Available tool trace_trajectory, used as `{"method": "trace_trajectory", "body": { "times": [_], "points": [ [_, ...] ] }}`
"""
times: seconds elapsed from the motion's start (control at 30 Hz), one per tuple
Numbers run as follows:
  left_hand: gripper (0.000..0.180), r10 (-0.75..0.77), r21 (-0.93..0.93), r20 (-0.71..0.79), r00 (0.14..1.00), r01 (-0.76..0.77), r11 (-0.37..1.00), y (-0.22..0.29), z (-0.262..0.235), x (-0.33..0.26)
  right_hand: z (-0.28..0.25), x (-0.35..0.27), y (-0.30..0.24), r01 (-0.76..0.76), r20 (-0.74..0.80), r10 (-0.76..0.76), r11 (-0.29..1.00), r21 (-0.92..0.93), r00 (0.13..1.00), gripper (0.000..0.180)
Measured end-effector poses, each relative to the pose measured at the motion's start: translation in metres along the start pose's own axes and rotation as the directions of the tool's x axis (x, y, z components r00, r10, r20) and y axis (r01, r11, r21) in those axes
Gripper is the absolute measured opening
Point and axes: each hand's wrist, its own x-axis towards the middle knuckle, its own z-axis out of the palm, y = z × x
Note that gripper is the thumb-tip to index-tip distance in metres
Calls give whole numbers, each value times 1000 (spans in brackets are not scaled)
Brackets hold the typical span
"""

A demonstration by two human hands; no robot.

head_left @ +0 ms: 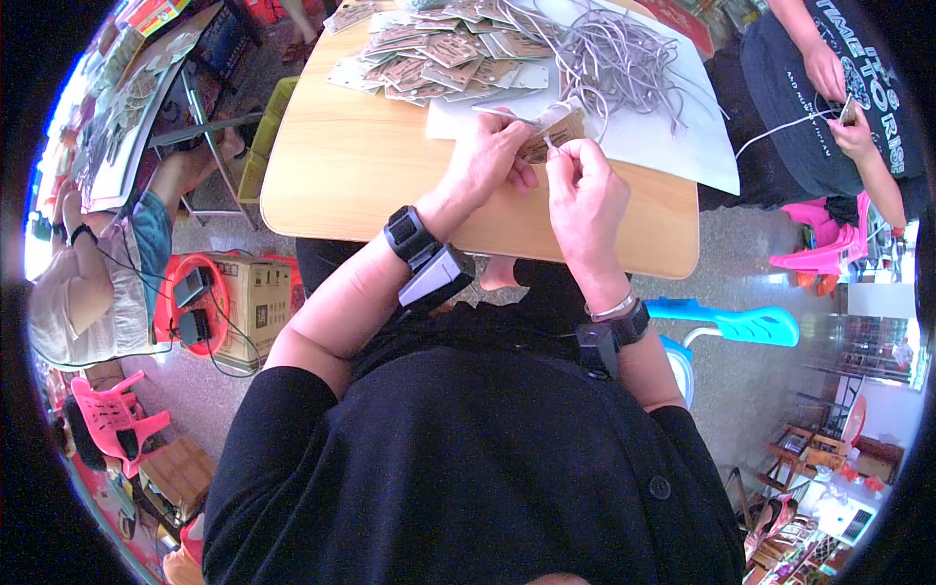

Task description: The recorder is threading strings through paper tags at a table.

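Our left hand (487,156) is closed around the small brown cardboard tag (551,141), thumb and fingers pinching its near end so that it sits just above the bench (341,166). Our right hand (585,190) has its fingertips pressed together on the thin pale grey string (531,119), right beside the tag's edge; the two hands almost touch.

We judge the tag light and fairly stiff, a flat card that will bend or crease if squeezed across its middle, so the hold belongs on its edges or at the end away from where the string goes. The string looks soft, limp and thin. It will flop and slip out of a loose pinch, so it wants gripping close to its tip between thumb and forefinger. We cannot make out a hole in the tag, as our fingers cover that part.

Beyond the hands, a large white sheet (682,146) lies on the pale wooden bench, and on it rests a tangled heap of grey strings (614,58). To its left spreads a loose pile of brown-and-white cardboard tags (439,54), overlapping one another, well apart from the near edge of the bench.

At the far right another person's hands (843,97) hold a tag and string of their own. On the left sits a person beside a cardboard box (255,304), and a pink plastic chair (117,414) stands on the floor nearby.
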Motion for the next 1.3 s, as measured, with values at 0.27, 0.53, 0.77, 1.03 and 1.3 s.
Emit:
{"method": "trace_trajectory", "body": {
  "times": [0.27, 0.53, 0.77, 1.03, 1.3],
  "points": [
    [17, 122, 173, -109, 987, -102, 980, -5, 5, -2, 2, 3, 4, -19, 1, 19, 1000, 5, 1000, 16],
    [19, 258, 287, -93, 962, -223, 932, -10, 6, -1, -3, 15, 10, -481, 346, 344, 724, 494, 873, 12],
    [13, 247, 332, -60, 967, -214, 919, -6, 7, -3, 3, 9, 6, 29, -3, -29, 991, 129, 1000, 9],
    [17, 282, 391, 7, 959, -262, 882, -9, 8, -3, -11, 14, 5, -7, 103, 4, 1000, 25, 995, 10],
    [19, 260, 483, -39, 965, -210, 850, -8, 9, -7, -21, 15, -11, -7, -77, 52, 871, 492, 996, 10]
  ]
}}
